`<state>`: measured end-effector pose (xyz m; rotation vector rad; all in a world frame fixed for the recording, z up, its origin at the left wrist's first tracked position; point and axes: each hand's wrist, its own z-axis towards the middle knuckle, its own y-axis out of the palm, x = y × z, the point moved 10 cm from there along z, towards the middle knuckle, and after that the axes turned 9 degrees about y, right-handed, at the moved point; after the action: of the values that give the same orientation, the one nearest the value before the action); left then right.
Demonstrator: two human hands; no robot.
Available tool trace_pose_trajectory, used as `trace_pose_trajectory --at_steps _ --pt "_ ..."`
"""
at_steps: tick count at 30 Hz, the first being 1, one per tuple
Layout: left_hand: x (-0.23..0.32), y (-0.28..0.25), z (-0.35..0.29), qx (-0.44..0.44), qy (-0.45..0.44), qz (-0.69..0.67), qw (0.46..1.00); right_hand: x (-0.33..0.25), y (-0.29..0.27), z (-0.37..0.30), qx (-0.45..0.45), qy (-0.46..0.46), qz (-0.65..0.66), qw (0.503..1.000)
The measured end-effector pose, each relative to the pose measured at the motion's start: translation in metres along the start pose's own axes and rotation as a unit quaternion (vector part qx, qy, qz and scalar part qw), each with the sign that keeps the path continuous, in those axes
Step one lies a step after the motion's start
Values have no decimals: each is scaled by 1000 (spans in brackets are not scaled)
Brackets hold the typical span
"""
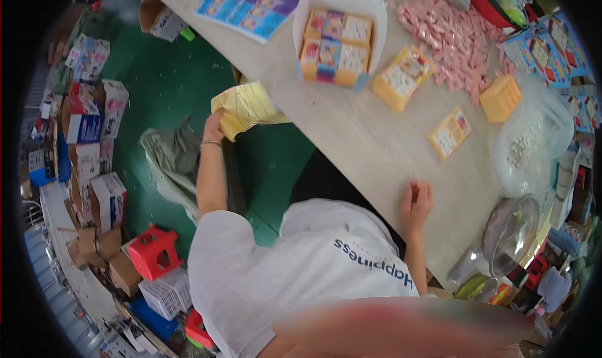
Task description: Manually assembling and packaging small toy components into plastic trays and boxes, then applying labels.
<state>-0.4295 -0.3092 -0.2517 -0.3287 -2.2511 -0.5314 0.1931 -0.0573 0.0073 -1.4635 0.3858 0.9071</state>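
Note:
My left hand (214, 126) is off the table's left edge, closed on a crumpled yellow plastic bag (249, 104). Below it a grey-green sack (172, 151) stands over the green floor. My right hand (416, 205) rests on the pale table (351, 144), its fingers loosely curled with the thumb apart and nothing visible in them. Nearest to that hand lies a small orange-and-white pack (449, 133). Farther up are a larger orange pack (403, 78) and a plain orange block (500, 99). An open white carton (332, 75) holds several similar packs.
Many pink wrapped pieces (442, 38) are heaped at the far right. A clear bag of small white pieces (525, 148) and a transparent bowl (511, 235) line the right side. Printed sheets (251, 6) lie at the far left. A red stool (154, 252) and cartons (108, 198) stand on the floor.

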Motion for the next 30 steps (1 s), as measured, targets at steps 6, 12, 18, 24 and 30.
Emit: trace_pose_trajectory --at_steps 6,12,18,24,30 --pt "56 -1 143 194 87 384 898 1 -3 4 -5 20 -29 999" --pt "38 11 173 272 125 87 950 3 2 11 -2 35 -70 997" --pt "109 113 220 -23 275 -198 941 2 10 11 -17 35 -70 997" --pt "242 42 191 277 251 81 924 3 8 5 -17 32 -59 998" --pt "402 226 118 175 599 496 605 8 5 9 -1 65 -76 995"
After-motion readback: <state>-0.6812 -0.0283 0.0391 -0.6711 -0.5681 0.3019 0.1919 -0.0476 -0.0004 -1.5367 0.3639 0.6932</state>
